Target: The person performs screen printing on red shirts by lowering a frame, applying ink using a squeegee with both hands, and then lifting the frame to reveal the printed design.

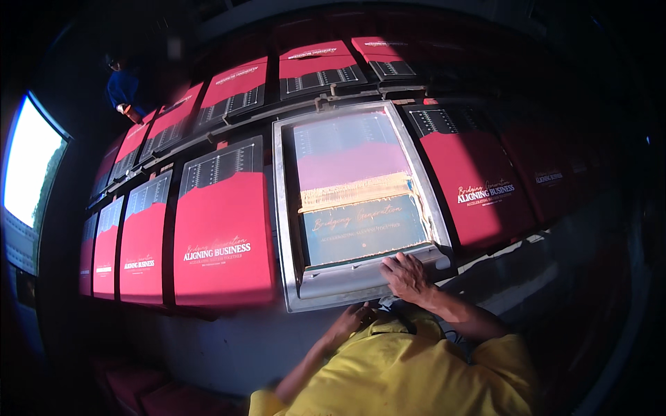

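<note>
A screen-printing frame with a pale metal rim lies in front of me. Across its mesh runs a cream-coloured band of ink; below it is a blue-green stencil area with lettering. At the near end inside the frame rests a grey squeegee with a long bar. My right hand is closed over the bar's right part. Just beyond the frame's near edge, close to my body, is my left hand; its fingers are mostly hidden in shadow.
Printed red fabric panels on boards stand left and right of the frame. A farther row of panels lies beyond a dark rail. A person in blue stands at the far left, near a bright window.
</note>
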`<act>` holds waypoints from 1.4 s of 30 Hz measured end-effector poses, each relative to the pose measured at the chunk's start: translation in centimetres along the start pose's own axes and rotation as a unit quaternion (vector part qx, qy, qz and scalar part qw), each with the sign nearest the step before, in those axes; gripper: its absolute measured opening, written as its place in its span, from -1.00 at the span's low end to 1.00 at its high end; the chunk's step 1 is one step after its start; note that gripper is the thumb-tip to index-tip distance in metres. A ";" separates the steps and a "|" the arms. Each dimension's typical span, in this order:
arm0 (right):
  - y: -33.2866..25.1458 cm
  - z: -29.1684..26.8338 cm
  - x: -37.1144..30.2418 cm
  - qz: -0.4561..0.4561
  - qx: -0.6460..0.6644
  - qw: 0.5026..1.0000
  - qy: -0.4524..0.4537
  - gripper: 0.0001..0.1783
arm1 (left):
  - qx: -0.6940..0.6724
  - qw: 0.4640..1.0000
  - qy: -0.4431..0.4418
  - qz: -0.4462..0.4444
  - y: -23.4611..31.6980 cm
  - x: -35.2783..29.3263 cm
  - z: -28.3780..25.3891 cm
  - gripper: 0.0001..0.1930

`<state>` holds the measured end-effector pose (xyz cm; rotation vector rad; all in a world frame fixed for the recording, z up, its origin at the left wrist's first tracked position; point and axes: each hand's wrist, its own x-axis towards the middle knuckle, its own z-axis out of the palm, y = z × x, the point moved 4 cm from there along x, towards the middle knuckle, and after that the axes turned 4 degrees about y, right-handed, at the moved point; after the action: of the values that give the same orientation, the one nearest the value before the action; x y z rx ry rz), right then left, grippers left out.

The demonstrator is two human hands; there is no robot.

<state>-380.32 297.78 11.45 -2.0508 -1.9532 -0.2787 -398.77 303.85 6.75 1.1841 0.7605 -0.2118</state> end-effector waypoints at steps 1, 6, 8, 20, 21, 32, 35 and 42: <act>0.4 0.0 0.2 0.005 0.019 1.000 0.006 -0.61 | -0.032 0.999 0.001 -0.004 -0.6 0.6 0.0 -0.55; 3.3 -1.5 4.2 0.036 0.077 0.996 0.021 -0.58 | -0.247 0.968 -0.028 -0.036 -2.6 2.1 0.5 -0.59; 5.5 -0.1 6.6 0.046 0.073 0.996 0.029 -0.54 | -0.234 0.971 -0.027 -0.041 -3.3 2.5 0.3 -0.61; 11.0 4.8 13.1 0.011 0.067 0.997 0.019 -0.57 | -0.237 0.966 0.069 -0.080 -2.2 1.7 1.2 -0.67; 11.1 4.9 13.0 0.008 0.066 0.998 0.011 -0.57 | -0.248 0.962 0.074 -0.084 -2.2 1.8 1.5 -0.67; 12.4 4.7 13.4 0.006 0.056 0.997 0.049 -0.50 | -0.338 0.934 0.055 -0.102 -1.1 1.2 1.9 -0.71; 12.7 5.7 13.7 0.016 0.042 0.999 0.022 -0.53 | -0.351 0.930 0.039 -0.097 -0.1 1.1 1.9 -0.71; 14.6 2.4 19.1 0.118 0.128 0.968 -0.178 -0.56 | -0.338 0.938 -0.006 -0.081 -2.4 2.2 1.4 -0.75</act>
<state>-364.83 315.99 14.54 -2.2402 -1.7829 0.4008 -397.86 302.18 3.77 0.4678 0.8293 -0.0788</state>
